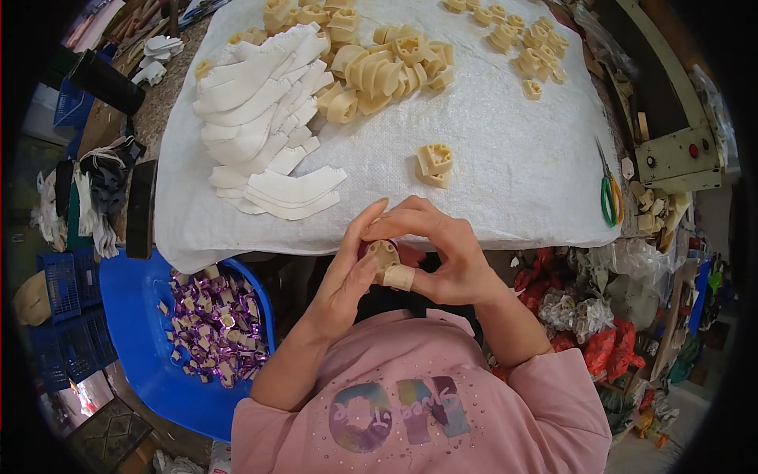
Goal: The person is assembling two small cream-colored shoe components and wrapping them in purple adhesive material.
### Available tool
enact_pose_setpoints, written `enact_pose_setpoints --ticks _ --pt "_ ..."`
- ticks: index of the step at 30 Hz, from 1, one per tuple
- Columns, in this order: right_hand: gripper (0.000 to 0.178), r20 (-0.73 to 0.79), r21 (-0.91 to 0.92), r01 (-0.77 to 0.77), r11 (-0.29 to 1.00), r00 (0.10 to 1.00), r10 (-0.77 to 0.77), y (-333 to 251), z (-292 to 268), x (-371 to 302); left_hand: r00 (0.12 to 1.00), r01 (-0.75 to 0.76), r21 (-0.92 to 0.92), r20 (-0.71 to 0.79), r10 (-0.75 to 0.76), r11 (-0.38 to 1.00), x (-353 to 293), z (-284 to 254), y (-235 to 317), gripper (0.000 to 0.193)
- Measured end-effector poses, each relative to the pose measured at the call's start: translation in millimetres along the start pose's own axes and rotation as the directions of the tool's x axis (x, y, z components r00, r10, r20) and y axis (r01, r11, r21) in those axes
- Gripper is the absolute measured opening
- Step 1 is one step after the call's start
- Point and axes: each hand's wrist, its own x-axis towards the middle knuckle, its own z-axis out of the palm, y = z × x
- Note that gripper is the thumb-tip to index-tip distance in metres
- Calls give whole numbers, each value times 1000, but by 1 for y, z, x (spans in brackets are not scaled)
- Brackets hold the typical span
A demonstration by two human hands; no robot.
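Note:
Close to my body, at the front edge of the covered table, both hands are closed around one small shoe heel [384, 254]. Its beige hollow end faces up, and a bit of shiny purple covering shows at its rim. My left hand [344, 272] grips it from the left with thumb and fingers. From the right, my right hand [448, 251] curls over it, its thumb tip wrapped in a beige band [398, 276]. The fingers hide much of the heel. Just beyond my hands, a few bare beige heels [434, 164] stand close together on the table.
A white woven sheet [505, 174] covers the table. White curved pieces [260, 118] lie overlapped at left, beside piled beige heels [387, 71]. Green-and-orange-handled scissors [610, 199] lie at the right edge. A blue basin [138, 347] of purple-covered heels [217, 324] sits at lower left.

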Motion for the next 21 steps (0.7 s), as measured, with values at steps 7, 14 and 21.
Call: enact_pose_setpoints --ticks 7,14,21 --pt "33 -150 -188 175 967 968 -204 9 16 -16 975 -87 90 -196 103 992 -11 15 -14 44" --pt "16 183 608 -280 743 960 212 -11 10 -9 972 -219 79 -72 225 972 -13 38 0 68" --pt "16 -33 430 17 903 999 -3 -1 37 -37 910 -276 464 -155 384 842 -24 53 1 61"
